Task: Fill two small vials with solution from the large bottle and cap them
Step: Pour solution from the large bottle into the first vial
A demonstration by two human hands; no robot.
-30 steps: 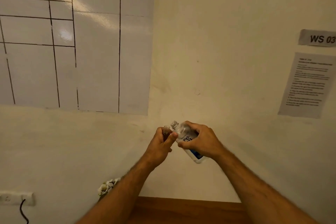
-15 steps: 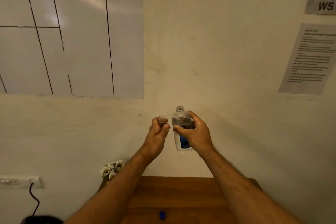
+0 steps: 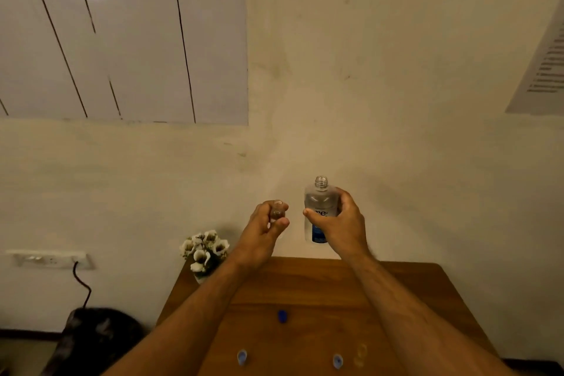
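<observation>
Hands are both raised above the wooden table [image 3: 305,290], near the wall. One left hand [image 3: 265,230] pinches one small vial [image 3: 277,211] between thumb and fingers, upright and uncapped. One right hand [image 3: 343,223] grips the large bottle [image 3: 319,207] around its body; it stands upright, neck open. On the table lie one dark blue cap [image 3: 282,316], two pale blue caps [image 3: 242,356] and one clear yellowish item [image 3: 360,354], too blurred to identify. One flower pot [image 3: 205,250] stands at the left corner.

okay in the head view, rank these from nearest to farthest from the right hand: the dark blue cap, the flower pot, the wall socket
From the right hand:
1. Dark blue cap, on the table below it.
2. Flower pot, at the table's far left corner.
3. Wall socket, far left on the wall.
</observation>
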